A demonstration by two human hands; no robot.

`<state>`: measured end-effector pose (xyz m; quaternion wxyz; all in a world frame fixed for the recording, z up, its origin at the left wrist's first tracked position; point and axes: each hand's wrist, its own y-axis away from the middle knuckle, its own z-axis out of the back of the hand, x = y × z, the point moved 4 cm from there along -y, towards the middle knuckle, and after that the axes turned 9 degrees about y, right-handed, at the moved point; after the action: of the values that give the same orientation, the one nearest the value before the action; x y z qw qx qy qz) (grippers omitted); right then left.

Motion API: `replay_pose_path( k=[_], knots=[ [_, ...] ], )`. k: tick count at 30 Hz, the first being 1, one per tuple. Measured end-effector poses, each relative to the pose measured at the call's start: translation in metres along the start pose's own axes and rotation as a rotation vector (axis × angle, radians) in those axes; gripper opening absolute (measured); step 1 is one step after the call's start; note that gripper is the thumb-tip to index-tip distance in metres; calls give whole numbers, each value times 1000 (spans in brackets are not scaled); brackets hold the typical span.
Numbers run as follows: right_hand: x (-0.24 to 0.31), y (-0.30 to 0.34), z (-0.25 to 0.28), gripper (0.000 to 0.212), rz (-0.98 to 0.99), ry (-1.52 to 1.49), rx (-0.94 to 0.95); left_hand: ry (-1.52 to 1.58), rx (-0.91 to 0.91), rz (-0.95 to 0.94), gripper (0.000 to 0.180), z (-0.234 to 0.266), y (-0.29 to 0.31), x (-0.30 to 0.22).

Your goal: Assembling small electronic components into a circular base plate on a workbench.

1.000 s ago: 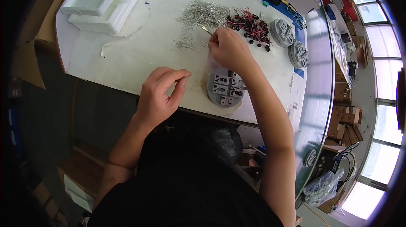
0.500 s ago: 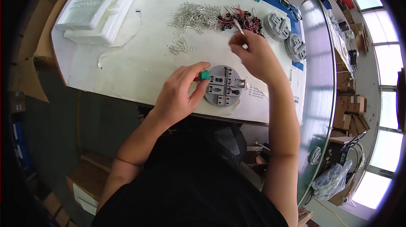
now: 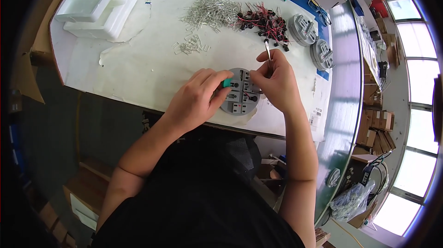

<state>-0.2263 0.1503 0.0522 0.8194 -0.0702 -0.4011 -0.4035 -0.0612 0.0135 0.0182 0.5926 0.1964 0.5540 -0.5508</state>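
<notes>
A round grey fixture with slots and small dark parts lies near the table's front edge. My left hand is at its left side, with a small green block pinched between thumb and fingers over the fixture. My right hand is closed around metal tweezers, whose tip points away from me toward a pile of small black parts with red wires. Thumb and fingertip of that hand reach the fixture's upper right edge; whether they pinch a part there is hidden.
Bent silver metal pins lie heaped at mid-table, with a smaller heap nearer me. White foam trays stand far left. Two more grey round fixtures sit at right, beside a glass-topped ledge.
My right hand has come down and nearer, from beside the wired parts to the fixture, with the tweezers still in it. My left hand keeps its hold on the green block.
</notes>
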Motion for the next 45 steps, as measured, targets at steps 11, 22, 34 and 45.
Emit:
replay_pose_path(
  k=[11,22,34,45],
  knots=[
    [7,-1,-2,31,18,51,12,-5,12,-7,33,1,-1,1],
    [-10,-2,0,25,-119,57,180,55,49,25,32,6,-5,2],
    [-19,0,-4,21,-141,-156,208,95,93,103,31,8,-11,-1],
    [-41,-6,0,28,-169,-515,271,-128,184,-11,27,-3,-50,-35]
  ],
)
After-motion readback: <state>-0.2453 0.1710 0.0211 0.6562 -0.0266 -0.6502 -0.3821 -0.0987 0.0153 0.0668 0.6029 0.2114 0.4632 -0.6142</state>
